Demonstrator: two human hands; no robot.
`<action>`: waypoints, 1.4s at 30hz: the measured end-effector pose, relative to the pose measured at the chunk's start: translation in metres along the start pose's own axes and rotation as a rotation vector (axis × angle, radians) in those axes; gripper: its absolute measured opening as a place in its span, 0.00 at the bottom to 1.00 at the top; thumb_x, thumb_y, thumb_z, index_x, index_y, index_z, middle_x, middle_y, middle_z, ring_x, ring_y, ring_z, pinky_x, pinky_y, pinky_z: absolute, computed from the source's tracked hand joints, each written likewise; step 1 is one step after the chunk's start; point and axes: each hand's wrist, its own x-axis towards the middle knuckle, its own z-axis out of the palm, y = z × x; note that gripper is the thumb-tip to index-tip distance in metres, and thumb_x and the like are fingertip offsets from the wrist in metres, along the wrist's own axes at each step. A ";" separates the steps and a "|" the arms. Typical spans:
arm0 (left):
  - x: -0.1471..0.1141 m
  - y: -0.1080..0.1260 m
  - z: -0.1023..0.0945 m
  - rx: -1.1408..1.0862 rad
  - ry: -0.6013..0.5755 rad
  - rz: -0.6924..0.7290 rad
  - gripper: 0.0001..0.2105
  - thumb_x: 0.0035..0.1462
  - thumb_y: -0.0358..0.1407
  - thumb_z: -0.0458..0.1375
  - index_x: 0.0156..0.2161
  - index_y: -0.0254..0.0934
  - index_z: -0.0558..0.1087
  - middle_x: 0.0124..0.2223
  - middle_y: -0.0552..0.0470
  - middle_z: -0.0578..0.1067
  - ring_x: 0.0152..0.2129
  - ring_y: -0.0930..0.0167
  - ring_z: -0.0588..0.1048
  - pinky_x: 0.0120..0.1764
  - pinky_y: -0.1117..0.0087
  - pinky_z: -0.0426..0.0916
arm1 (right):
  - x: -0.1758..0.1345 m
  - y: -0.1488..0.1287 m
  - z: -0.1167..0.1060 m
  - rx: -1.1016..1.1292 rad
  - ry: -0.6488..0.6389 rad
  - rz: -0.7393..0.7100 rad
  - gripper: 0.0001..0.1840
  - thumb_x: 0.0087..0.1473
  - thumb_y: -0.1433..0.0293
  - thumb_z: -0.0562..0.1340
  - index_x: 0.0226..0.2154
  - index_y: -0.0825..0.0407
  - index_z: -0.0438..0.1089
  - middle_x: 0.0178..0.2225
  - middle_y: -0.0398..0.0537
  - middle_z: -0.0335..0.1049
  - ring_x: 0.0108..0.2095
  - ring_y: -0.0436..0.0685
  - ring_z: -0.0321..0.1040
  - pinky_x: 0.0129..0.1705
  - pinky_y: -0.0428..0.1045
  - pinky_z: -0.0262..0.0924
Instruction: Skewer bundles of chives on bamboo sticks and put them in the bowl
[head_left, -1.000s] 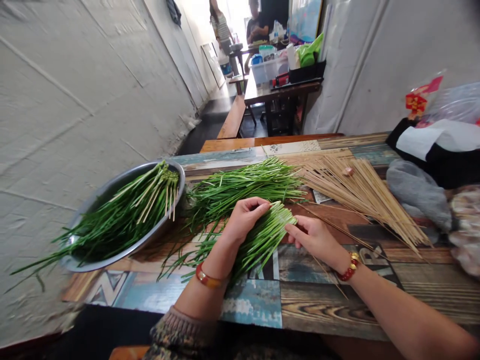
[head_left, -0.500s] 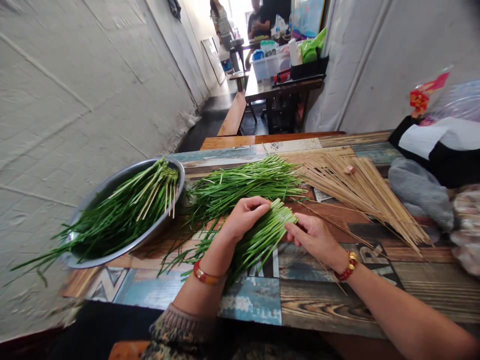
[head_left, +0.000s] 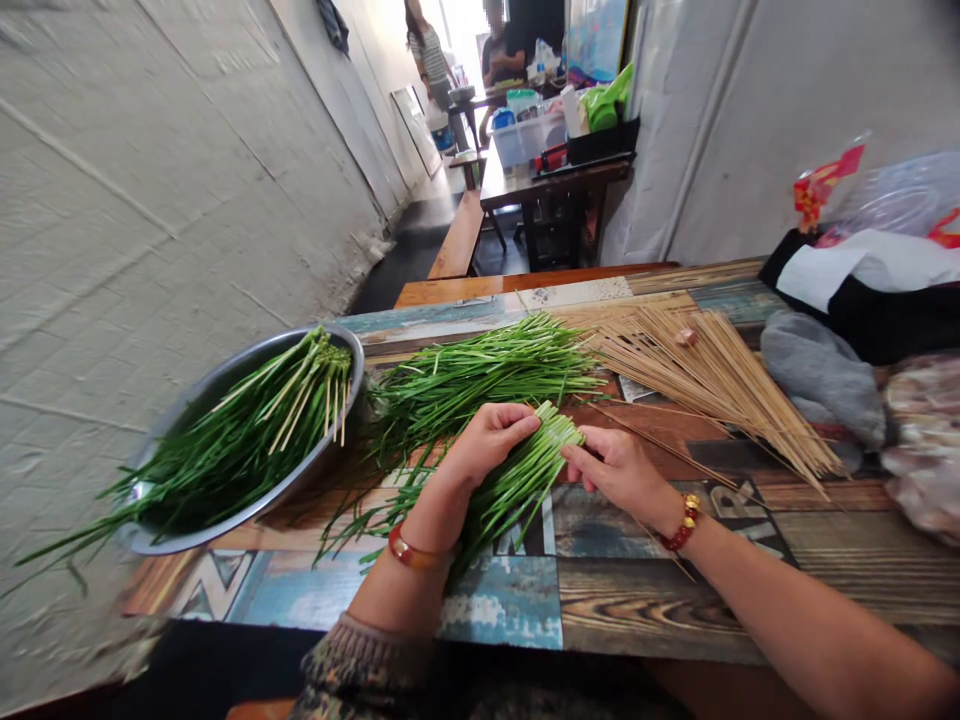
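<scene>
A flat bunch of garlic chives (head_left: 517,482) lies between my hands on the table, pale cut ends toward the upper right. My left hand (head_left: 495,435) is closed on its upper edge near those ends, thumb on top. At the cut ends, the fingertips of my right hand (head_left: 600,460) pinch the stalks; whether a thin stick is also between them I cannot tell. Just beyond lies a loose pile of garlic chives (head_left: 487,365). To the right, many bamboo skewers (head_left: 720,385) are fanned out, with a small pinkish-brown lump (head_left: 685,337) on top.
At the left, a metal basin (head_left: 255,515) holds skewered chives (head_left: 300,400), their leaves hanging over the rim. A grey plastic bag (head_left: 817,375) and a black-and-white bundle (head_left: 862,280) sit at the right. Farther off stand a table with a plastic bin (head_left: 529,140) and two people.
The view has shifted slightly, so the background and skewers appear a little farther left. Both hands keep nearly the same hold on the chives.
</scene>
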 end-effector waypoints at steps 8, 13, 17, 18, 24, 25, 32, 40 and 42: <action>-0.002 0.010 -0.024 -0.113 0.210 0.028 0.17 0.47 0.46 0.65 0.27 0.31 0.71 0.23 0.57 0.68 0.19 0.79 0.62 0.25 0.78 0.56 | 0.001 -0.009 -0.016 0.131 -0.082 0.035 0.22 0.60 0.55 0.52 0.37 0.56 0.70 0.25 0.45 0.71 0.20 0.47 0.65 0.21 0.43 0.57; -0.015 0.025 -0.039 -0.106 0.218 0.108 0.14 0.48 0.42 0.66 0.27 0.31 0.73 0.23 0.57 0.69 0.20 0.80 0.63 0.26 0.79 0.57 | -0.001 -0.007 -0.018 -0.053 -0.008 -0.079 0.18 0.58 0.59 0.55 0.41 0.54 0.72 0.27 0.45 0.71 0.18 0.47 0.64 0.21 0.44 0.57; -0.033 0.037 -0.048 -0.115 0.103 0.131 0.14 0.46 0.38 0.67 0.38 0.32 0.77 0.34 0.51 0.77 0.29 0.75 0.72 0.36 0.74 0.65 | -0.001 -0.016 -0.015 -0.194 0.183 -0.175 0.17 0.59 0.60 0.55 0.35 0.52 0.75 0.24 0.44 0.71 0.24 0.52 0.68 0.27 0.46 0.60; -0.037 0.041 -0.051 -0.121 0.082 0.144 0.16 0.46 0.37 0.68 0.40 0.33 0.77 0.37 0.49 0.77 0.31 0.73 0.73 0.39 0.72 0.66 | -0.001 -0.021 -0.015 -0.224 0.204 -0.200 0.17 0.59 0.60 0.56 0.35 0.52 0.75 0.24 0.44 0.72 0.25 0.52 0.68 0.29 0.47 0.61; -0.057 0.058 -0.070 -0.015 0.159 0.305 0.25 0.44 0.36 0.69 0.50 0.36 0.74 0.52 0.43 0.75 0.50 0.62 0.70 0.54 0.62 0.59 | 0.003 -0.066 -0.026 -0.405 0.264 -0.354 0.17 0.58 0.59 0.55 0.34 0.50 0.76 0.24 0.44 0.73 0.27 0.55 0.70 0.32 0.48 0.61; -0.061 0.061 -0.074 0.007 0.194 0.334 0.24 0.44 0.36 0.69 0.50 0.37 0.74 0.54 0.43 0.73 0.53 0.61 0.68 0.56 0.61 0.57 | 0.005 -0.075 -0.028 -0.441 0.275 -0.380 0.17 0.58 0.59 0.55 0.34 0.50 0.76 0.24 0.44 0.73 0.27 0.55 0.70 0.32 0.48 0.61; -0.086 0.094 -0.091 0.138 0.262 0.477 0.24 0.48 0.38 0.66 0.53 0.39 0.72 0.58 0.45 0.69 0.55 0.60 0.66 0.58 0.57 0.55 | 0.014 -0.137 -0.035 -0.570 0.330 -0.490 0.17 0.58 0.59 0.55 0.34 0.50 0.76 0.26 0.44 0.75 0.27 0.54 0.70 0.30 0.47 0.59; -0.095 0.138 -0.078 -0.052 0.139 0.668 0.23 0.45 0.37 0.67 0.49 0.35 0.74 0.45 0.45 0.77 0.43 0.66 0.74 0.48 0.65 0.64 | 0.007 -0.200 -0.023 -0.618 0.332 -0.621 0.17 0.58 0.61 0.55 0.33 0.51 0.76 0.26 0.45 0.75 0.27 0.54 0.69 0.29 0.47 0.58; -0.098 0.141 -0.075 -0.117 0.133 0.607 0.19 0.45 0.38 0.67 0.43 0.33 0.76 0.38 0.46 0.78 0.33 0.70 0.75 0.40 0.69 0.67 | 0.005 -0.208 -0.020 -0.637 0.322 -0.628 0.17 0.58 0.61 0.55 0.33 0.51 0.76 0.27 0.46 0.75 0.27 0.54 0.69 0.29 0.47 0.58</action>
